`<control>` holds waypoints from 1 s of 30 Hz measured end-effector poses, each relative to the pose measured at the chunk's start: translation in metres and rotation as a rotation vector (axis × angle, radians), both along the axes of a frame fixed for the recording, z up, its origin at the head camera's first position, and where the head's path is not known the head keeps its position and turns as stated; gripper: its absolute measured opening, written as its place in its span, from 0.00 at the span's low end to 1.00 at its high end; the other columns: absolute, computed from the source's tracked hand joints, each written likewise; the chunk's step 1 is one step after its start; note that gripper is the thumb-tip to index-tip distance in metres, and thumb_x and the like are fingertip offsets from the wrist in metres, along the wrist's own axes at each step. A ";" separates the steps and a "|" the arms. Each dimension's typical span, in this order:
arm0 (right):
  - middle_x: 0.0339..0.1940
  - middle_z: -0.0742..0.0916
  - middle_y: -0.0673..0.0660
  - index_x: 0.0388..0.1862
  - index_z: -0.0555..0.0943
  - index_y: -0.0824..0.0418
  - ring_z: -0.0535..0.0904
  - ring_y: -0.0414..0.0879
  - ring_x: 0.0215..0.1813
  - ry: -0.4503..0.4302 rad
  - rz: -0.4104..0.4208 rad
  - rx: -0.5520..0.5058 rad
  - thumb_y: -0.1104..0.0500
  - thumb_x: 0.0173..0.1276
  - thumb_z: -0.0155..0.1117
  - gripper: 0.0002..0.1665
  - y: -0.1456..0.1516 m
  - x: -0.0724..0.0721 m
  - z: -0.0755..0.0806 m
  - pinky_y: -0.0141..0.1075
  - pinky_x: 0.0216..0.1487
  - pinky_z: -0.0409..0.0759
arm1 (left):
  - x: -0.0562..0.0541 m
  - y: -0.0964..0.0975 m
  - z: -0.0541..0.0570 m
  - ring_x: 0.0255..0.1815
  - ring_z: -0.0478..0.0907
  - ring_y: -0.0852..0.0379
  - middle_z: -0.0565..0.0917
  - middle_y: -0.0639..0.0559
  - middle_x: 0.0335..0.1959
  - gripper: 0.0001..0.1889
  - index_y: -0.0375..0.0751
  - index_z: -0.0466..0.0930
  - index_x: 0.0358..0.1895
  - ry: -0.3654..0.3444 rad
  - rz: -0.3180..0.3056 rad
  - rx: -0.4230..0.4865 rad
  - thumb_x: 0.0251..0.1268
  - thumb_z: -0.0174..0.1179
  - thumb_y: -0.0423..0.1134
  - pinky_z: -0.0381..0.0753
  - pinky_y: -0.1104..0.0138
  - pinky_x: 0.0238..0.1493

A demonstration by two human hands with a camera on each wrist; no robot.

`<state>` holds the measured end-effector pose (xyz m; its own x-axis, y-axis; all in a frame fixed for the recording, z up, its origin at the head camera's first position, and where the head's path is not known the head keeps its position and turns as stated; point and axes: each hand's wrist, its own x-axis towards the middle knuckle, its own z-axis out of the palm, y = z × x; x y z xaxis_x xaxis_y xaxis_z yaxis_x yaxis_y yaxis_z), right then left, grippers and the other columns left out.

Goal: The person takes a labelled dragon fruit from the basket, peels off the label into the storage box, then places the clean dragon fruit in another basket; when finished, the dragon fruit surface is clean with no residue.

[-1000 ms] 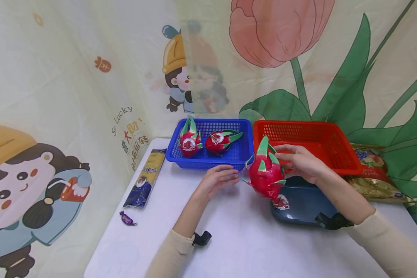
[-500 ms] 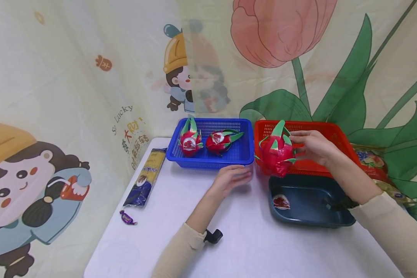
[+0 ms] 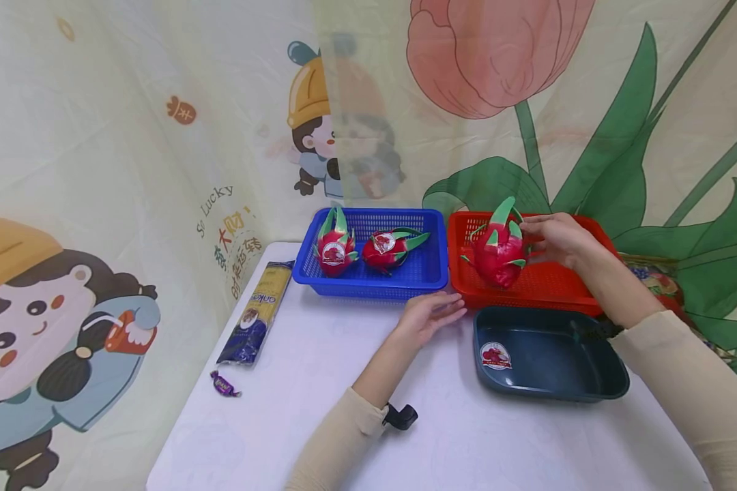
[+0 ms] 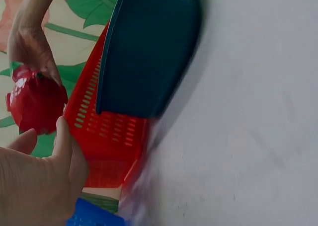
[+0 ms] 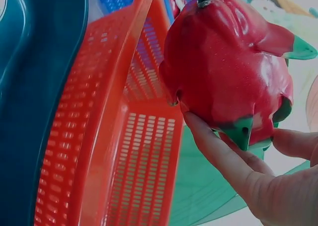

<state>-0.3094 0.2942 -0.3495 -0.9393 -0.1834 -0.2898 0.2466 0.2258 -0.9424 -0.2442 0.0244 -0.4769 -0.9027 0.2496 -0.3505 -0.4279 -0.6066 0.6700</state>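
Note:
A red dragon fruit (image 3: 497, 256) with green tips is held up over the red basket (image 3: 553, 290) by my right hand (image 3: 555, 239). In the right wrist view, thumb and fingers grip the dragon fruit (image 5: 223, 67) near its green-tipped scales. My left hand (image 3: 428, 315) is open by the red basket's front left corner, holding nothing, its fingers spread. From the left wrist, that hand (image 4: 44, 176) shows just below the raised fruit (image 4: 39, 102). The blue basket (image 3: 405, 283) holds two more dragon fruits, one upright (image 3: 334, 254) and one on its side (image 3: 385, 251).
A dark teal tray (image 3: 546, 354) with a round fruit sticker (image 3: 495, 355) stands in front of the red basket. On the left lie a yellow and blue packet (image 3: 256, 314) and a purple wrapped candy (image 3: 224, 384). Behind my right arm sits a red bag (image 3: 660, 283).
My right hand has carried the dragon fruit up, back and right, from in front of the baskets to over the red one. My left hand has moved right along the baskets' front.

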 end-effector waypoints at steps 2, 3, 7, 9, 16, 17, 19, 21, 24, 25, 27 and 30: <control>0.47 0.82 0.45 0.83 0.50 0.71 0.87 0.40 0.43 -0.001 -0.007 0.007 0.52 0.85 0.50 0.40 0.002 -0.006 -0.002 0.46 0.52 0.90 | 0.000 0.005 0.001 0.44 0.89 0.45 0.89 0.38 0.42 0.05 0.28 0.81 0.44 -0.013 0.000 0.011 0.69 0.61 0.21 0.83 0.46 0.60; 0.49 0.81 0.47 0.83 0.50 0.72 0.87 0.40 0.43 -0.001 -0.011 0.012 0.52 0.86 0.49 0.40 0.003 -0.009 -0.003 0.46 0.52 0.90 | -0.001 0.007 0.001 0.43 0.89 0.46 0.88 0.38 0.42 0.05 0.28 0.81 0.44 -0.021 -0.001 0.016 0.69 0.61 0.21 0.83 0.47 0.59; 0.55 0.77 0.53 0.84 0.49 0.71 0.85 0.39 0.42 -0.007 -0.034 0.038 0.52 0.86 0.48 0.40 0.008 -0.021 -0.008 0.46 0.52 0.90 | -0.002 0.015 0.003 0.45 0.89 0.44 0.88 0.38 0.42 0.04 0.30 0.82 0.39 -0.035 0.019 0.010 0.67 0.62 0.20 0.85 0.48 0.58; 0.55 0.77 0.54 0.84 0.49 0.72 0.85 0.38 0.41 -0.008 -0.041 0.047 0.52 0.86 0.48 0.40 0.011 -0.026 -0.010 0.44 0.51 0.90 | -0.003 0.019 0.003 0.50 0.88 0.41 0.88 0.35 0.44 0.05 0.28 0.83 0.42 -0.043 0.037 0.005 0.66 0.63 0.20 0.85 0.49 0.57; 0.55 0.77 0.55 0.84 0.51 0.71 0.83 0.43 0.45 -0.031 -0.047 0.083 0.53 0.86 0.46 0.38 0.015 -0.041 -0.017 0.49 0.56 0.88 | -0.007 0.028 0.002 0.63 0.81 0.33 0.85 0.29 0.56 0.23 0.25 0.76 0.64 -0.078 0.104 0.008 0.66 0.65 0.21 0.86 0.49 0.55; 0.57 0.76 0.57 0.83 0.52 0.71 0.82 0.46 0.48 -0.034 -0.050 0.089 0.52 0.86 0.46 0.38 0.014 -0.043 -0.018 0.52 0.59 0.86 | -0.007 0.028 0.001 0.65 0.79 0.32 0.83 0.28 0.58 0.24 0.25 0.75 0.65 -0.083 0.112 0.013 0.66 0.66 0.22 0.86 0.49 0.55; 0.60 0.75 0.60 0.83 0.53 0.72 0.80 0.52 0.54 -0.035 -0.047 0.100 0.53 0.86 0.46 0.37 0.012 -0.046 -0.021 0.57 0.64 0.82 | -0.008 0.029 0.000 0.65 0.79 0.31 0.83 0.28 0.58 0.27 0.24 0.72 0.67 -0.083 0.134 0.023 0.65 0.66 0.21 0.87 0.49 0.54; 0.63 0.73 0.63 0.83 0.52 0.73 0.77 0.57 0.59 -0.039 -0.036 0.110 0.53 0.86 0.45 0.37 0.010 -0.049 -0.023 0.61 0.67 0.77 | -0.009 0.031 0.000 0.63 0.80 0.30 0.83 0.28 0.58 0.29 0.24 0.69 0.69 -0.081 0.158 0.034 0.64 0.65 0.20 0.87 0.49 0.54; 0.67 0.71 0.67 0.83 0.51 0.74 0.77 0.57 0.58 -0.045 0.000 0.132 0.54 0.87 0.44 0.37 0.008 -0.053 -0.026 0.60 0.66 0.80 | -0.010 0.035 0.001 0.59 0.82 0.30 0.82 0.29 0.58 0.34 0.23 0.64 0.71 -0.079 0.195 0.045 0.61 0.65 0.17 0.87 0.49 0.53; 0.68 0.70 0.67 0.83 0.50 0.75 0.78 0.56 0.57 -0.048 0.014 0.136 0.54 0.87 0.43 0.37 0.008 -0.054 -0.027 0.59 0.64 0.81 | -0.011 0.036 0.001 0.58 0.83 0.31 0.82 0.30 0.58 0.35 0.23 0.63 0.71 -0.079 0.206 0.044 0.60 0.65 0.17 0.88 0.49 0.52; 0.69 0.70 0.69 0.82 0.51 0.75 0.80 0.52 0.52 -0.048 0.034 0.148 0.54 0.87 0.43 0.36 0.007 -0.057 -0.029 0.56 0.60 0.85 | -0.011 0.038 0.001 0.55 0.85 0.33 0.82 0.31 0.57 0.37 0.23 0.61 0.72 -0.083 0.216 0.037 0.59 0.66 0.16 0.89 0.50 0.51; 0.71 0.69 0.71 0.82 0.50 0.75 0.82 0.48 0.47 -0.050 0.060 0.148 0.55 0.87 0.42 0.36 0.008 -0.060 -0.032 0.54 0.57 0.86 | -0.012 0.042 0.000 0.53 0.86 0.36 0.82 0.32 0.57 0.38 0.23 0.61 0.73 -0.084 0.218 0.017 0.58 0.67 0.17 0.90 0.51 0.49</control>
<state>-0.3699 0.3018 -0.3812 -0.9117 -0.1909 -0.3637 0.2739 0.3773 -0.8847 -0.2558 0.0660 -0.4772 -0.9037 0.0586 -0.4242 -0.3395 -0.7019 0.6262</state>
